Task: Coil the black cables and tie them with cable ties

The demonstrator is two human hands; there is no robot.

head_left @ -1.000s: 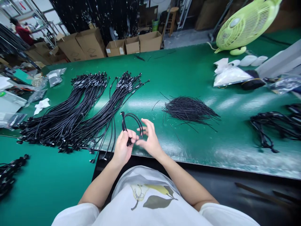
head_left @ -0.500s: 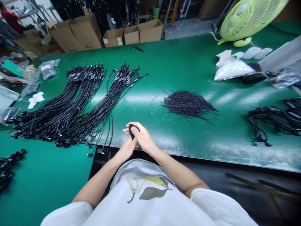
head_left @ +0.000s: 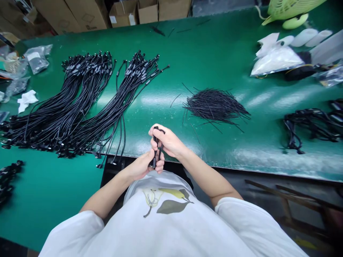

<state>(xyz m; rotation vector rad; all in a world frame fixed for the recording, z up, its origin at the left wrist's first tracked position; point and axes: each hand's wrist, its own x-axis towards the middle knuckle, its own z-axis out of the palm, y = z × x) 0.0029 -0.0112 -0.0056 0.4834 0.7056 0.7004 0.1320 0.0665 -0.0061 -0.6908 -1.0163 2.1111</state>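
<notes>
Cable, folded, long axis pointing away from the shirt, is gripped in the fingers of left hand, nearer that shirt, and right hand, farther.

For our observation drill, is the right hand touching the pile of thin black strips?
No, the right hand is on the cable, clearly apart from the strips.

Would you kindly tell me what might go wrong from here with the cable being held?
The bent cable, held in the left hand and right hand, might spring open if the grip slackens; fingers hide whether anything ties it. The left forearm could snag the cable ends jutting past the near edge of the green table. A sweep of the right arm might scatter the thin black strips.
</notes>
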